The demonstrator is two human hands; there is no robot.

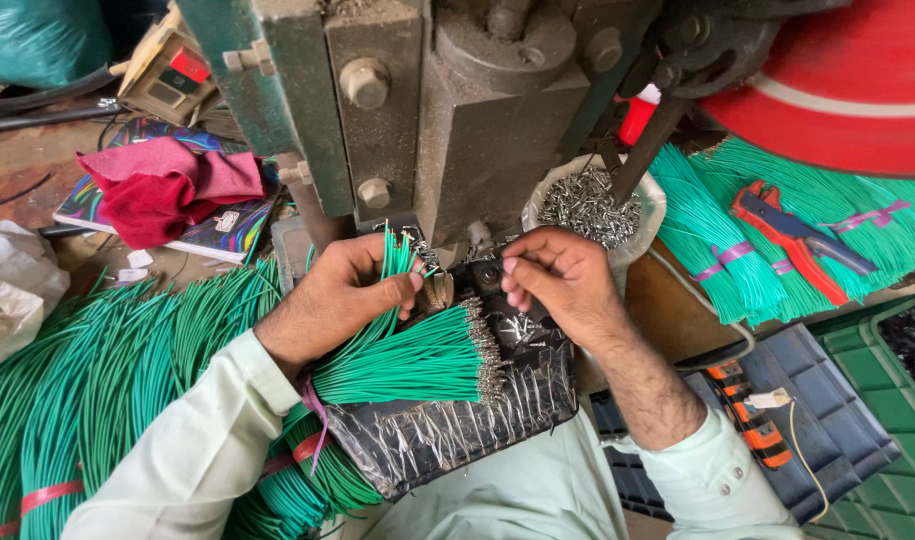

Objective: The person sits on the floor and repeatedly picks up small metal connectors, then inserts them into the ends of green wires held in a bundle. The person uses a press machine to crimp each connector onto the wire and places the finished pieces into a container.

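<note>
From the head camera, the left hand is closed around a small bunch of green wires, pinched between thumb and fingers so that their ends stand up just in front of the grey-green press machine. Below that hand a fanned bundle of green wires with metal tips lies on a dark pad wrapped in clear plastic, the tips pointing to the right. The right hand rests at the foot of the machine, its fingers curled together on the small black part there; whether they pinch anything cannot be told. Behind the right hand sits an open bag of small metal terminals. To the left a large heap of long green wires spreads across the bench, tied lower down with a red band. Farther back on the left a red cloth lies on a colourful book. On the right, more tied bundles of green wires lie under a red wire stripper, near a green crate and a blue tray.
</note>
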